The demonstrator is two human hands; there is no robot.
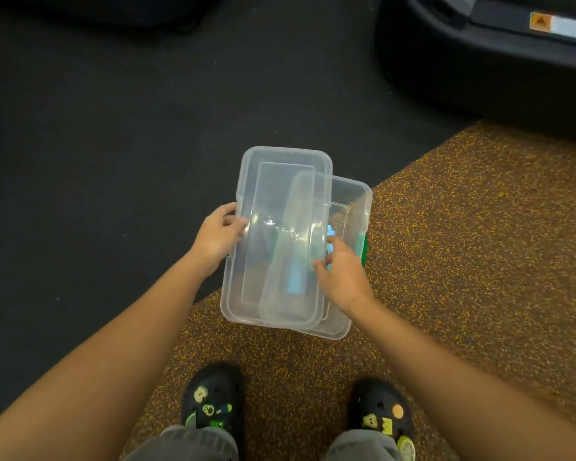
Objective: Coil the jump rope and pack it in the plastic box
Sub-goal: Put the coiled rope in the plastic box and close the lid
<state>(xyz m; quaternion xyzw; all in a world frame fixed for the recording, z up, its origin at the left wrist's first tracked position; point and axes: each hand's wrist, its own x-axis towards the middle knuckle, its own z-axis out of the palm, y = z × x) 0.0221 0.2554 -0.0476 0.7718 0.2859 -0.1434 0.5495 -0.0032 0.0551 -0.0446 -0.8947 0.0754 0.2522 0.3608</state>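
I hold a clear plastic lid above the floor, tilted, with my left hand gripping its left edge. Under it and shifted to the right is the clear plastic box. My right hand reaches into the gap between lid and box, its fingers curled at the lid's right edge. Through the plastic shows a light blue jump rope handle, with a blue piece by my right fingers and a green latch on the box's right side. The rope itself is hidden.
Below me the floor is brown speckled rubber, meeting dark matting on the left and beyond. A black machine base fills the upper right. My two black clogs stand near the bottom.
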